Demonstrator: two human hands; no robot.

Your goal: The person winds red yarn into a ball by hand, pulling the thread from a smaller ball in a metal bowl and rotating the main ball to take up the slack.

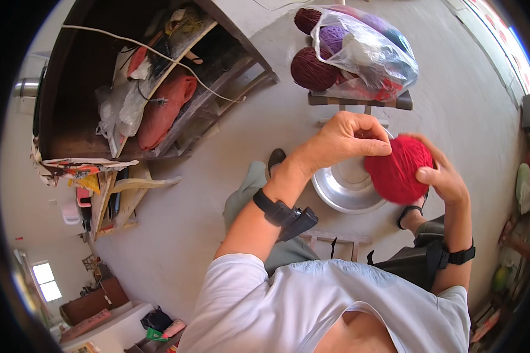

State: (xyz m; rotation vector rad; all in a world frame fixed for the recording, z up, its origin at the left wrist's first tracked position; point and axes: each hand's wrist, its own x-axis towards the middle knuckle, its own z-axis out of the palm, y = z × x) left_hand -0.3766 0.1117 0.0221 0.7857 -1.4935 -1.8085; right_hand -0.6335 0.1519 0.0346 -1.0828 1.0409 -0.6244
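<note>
A ball of red yarn [399, 170] is held up over the shiny metal basin [330, 191]. My right hand [447, 176] wraps round its right side, fingers behind and thumb in front. Beside its upper left edge, my left hand [356, 138] is closed in a pinch, thumb against forefinger. Any strand between those fingertips is too fine to make out. The ball hides part of the basin's right side.
Beyond the basin, a clear plastic bag [365, 53] of purple, maroon and other yarn balls rests on a small stool [403, 101]. At the left stands a dark wooden cabinet [218, 88] holding plastic bags. A white cord [159, 57] hangs across it.
</note>
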